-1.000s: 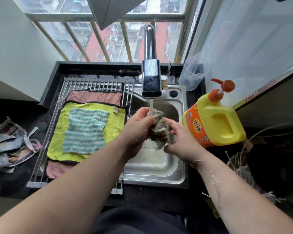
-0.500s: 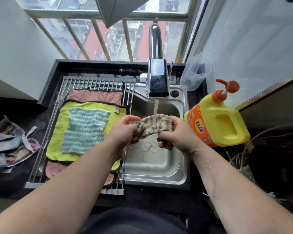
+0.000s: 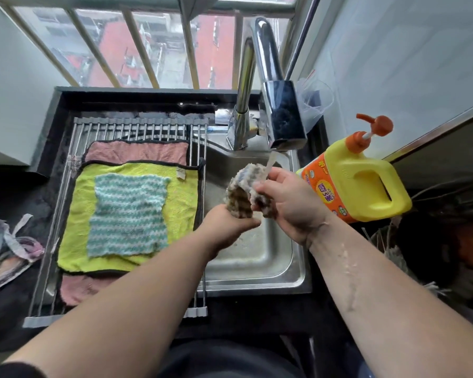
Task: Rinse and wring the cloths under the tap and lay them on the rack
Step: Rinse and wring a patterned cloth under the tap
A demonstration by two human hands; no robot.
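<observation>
Both my hands hold a bunched grey-and-cream knitted cloth [image 3: 239, 190] over the steel sink [image 3: 260, 257], just under the running tap [image 3: 280, 115]. My left hand [image 3: 225, 223] grips its lower end from below. My right hand [image 3: 287, 197] grips its right side, and water falls onto the cloth by the fingers. On the metal rack [image 3: 137, 129] to the left lie a pink cloth [image 3: 137, 151], a yellow-green cloth [image 3: 77, 214] over it, and a teal zigzag cloth [image 3: 129, 216] on top.
A yellow detergent bottle with an orange pump [image 3: 358, 178] stands right of the sink. A clear plastic cup [image 3: 316, 102] sits behind the tap. Crumpled fabric [image 3: 6, 252] lies on the dark counter at the left. Window bars run along the back.
The cloth went from stretched sideways between my hands to bunched upright. My left hand dropped below it and my right hand came up beside it, under the water.
</observation>
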